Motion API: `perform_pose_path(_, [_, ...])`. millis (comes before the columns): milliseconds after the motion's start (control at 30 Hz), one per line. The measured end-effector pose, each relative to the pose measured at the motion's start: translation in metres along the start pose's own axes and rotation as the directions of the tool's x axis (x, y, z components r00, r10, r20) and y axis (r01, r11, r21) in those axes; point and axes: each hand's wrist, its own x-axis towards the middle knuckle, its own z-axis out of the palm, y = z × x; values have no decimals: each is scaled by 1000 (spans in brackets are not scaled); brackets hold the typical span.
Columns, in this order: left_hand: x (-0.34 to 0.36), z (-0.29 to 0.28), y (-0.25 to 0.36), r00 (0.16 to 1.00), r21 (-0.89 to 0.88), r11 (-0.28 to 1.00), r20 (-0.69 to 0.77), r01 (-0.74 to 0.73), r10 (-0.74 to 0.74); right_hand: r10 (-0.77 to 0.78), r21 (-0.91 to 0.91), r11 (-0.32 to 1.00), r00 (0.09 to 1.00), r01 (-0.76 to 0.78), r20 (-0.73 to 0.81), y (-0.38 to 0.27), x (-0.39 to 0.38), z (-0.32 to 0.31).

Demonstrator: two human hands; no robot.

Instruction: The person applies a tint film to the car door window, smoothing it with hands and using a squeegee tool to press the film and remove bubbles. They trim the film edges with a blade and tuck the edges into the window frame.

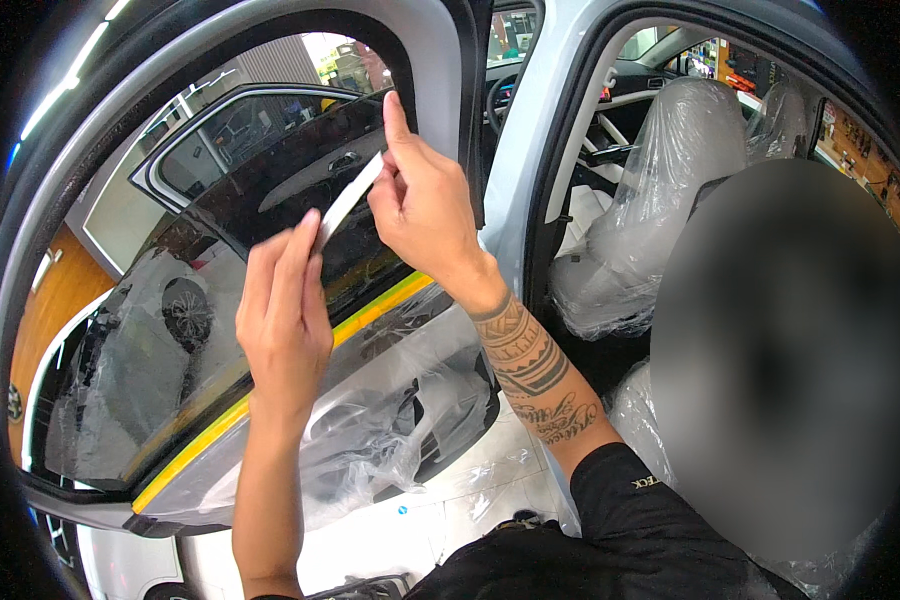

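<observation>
Yellow tape (195, 453) already lines the lower edge of the window (160, 385). Your left hand (285, 300) pinches the white strip (350, 204) low, before the window. Below, plastic sheeting (380, 435) hangs in place. Your right hand (425, 205), index finger extended, grips the strip's top; handling appears unfinished.

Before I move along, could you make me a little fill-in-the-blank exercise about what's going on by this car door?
1. The left hand and the right hand are at opposite ends of a thin strip coloured ____.
2. Along the lower edge of the door window runs a band coloured ____.
3. The tattooed forearm belongs to the ____ hand.
4. The car seat is covered in clear ____.

Missing words: white; yellow; right; plastic.
</observation>
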Motion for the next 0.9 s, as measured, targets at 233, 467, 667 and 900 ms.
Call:
perform_pose_path(233, [-104,-56,10,662,-773,324,159,545,-733,108,535,704,815,-467,569,-81,-89,6])
perform_pose_path(467, [-182,-104,0,415,-870,-234,423,433,-805,59,438,726,682,-531,729,-162,-154,58])
perform_pose_path(667, [-192,-234,-66,665,-169,698,-213,696,-715,-127,489,812,723,-317,679,-226,-108,123])
perform_pose_path(900, [-166,-341,-120,872,437,757,-314,485,-377,-321,493,866,848,82,423,-322,-63,205])
